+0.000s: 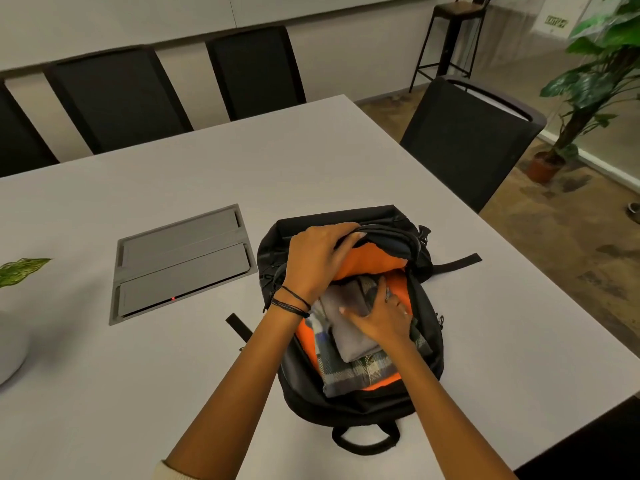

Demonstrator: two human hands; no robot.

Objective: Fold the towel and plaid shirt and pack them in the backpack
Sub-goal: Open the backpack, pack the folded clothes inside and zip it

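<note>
Black backpack (360, 400) open on white tabletop (346, 161). Left hand (320, 258) grip closed on flap (388, 237); right hand (382, 318) flat, open-fingered, pressing grey towel (349, 337) onto plaid shirt (360, 374) inside.

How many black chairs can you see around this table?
4: three along the far side, one cut off at the left edge, one left of centre and one at centre; a fourth at the right side. Others may be out of view.
</note>
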